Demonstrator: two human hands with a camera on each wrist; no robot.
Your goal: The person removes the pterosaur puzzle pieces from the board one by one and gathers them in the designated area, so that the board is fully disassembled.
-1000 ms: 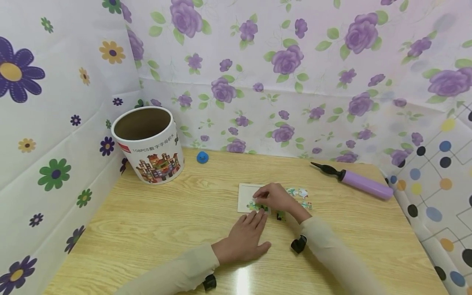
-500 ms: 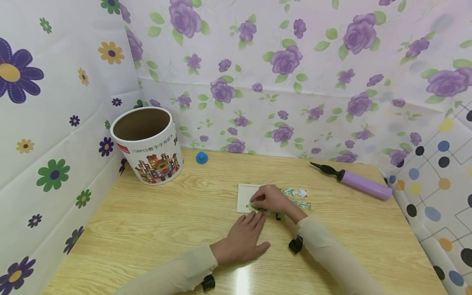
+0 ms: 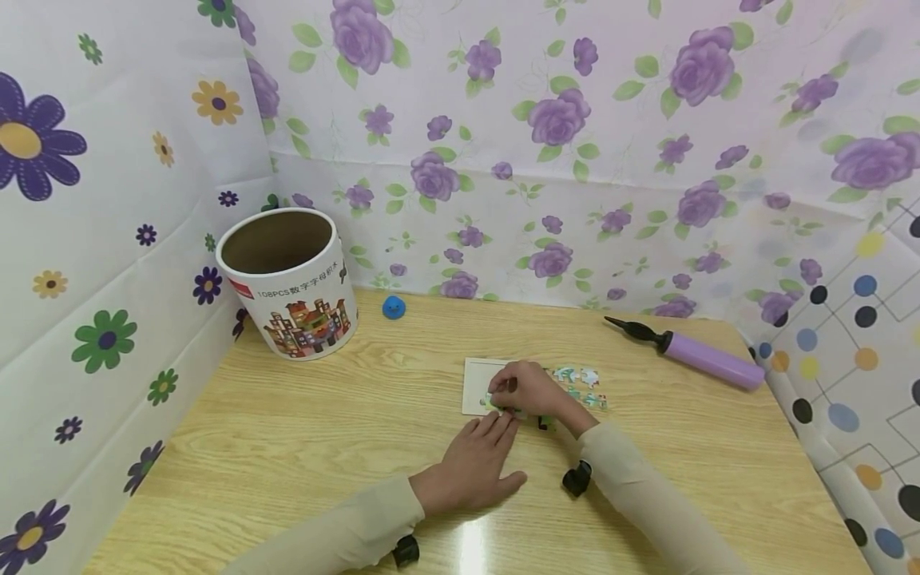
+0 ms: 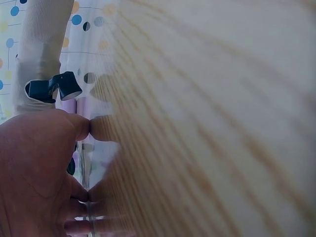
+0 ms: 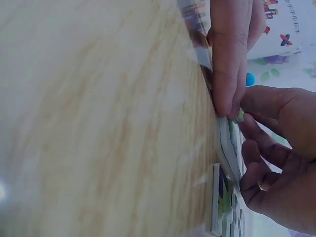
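Observation:
A white puzzle board lies flat at the middle of the wooden table. My right hand rests on the board's near edge with its fingers curled, pinching a green puzzle piece against the board. My left hand lies flat on the table just in front, its straight fingers touching the board's near edge. In the left wrist view my left palm presses on the wood. Several loose pieces lie to the right of the board, and another piece sits by my right wrist.
An open printed cardboard tub stands at the back left. A small blue object lies beside it. A purple hand pump lies at the back right. Flowered sheets wall in the table on three sides.
My right hand has curled in a little and settled lower on the board's near edge. My left hand has stayed where it was.

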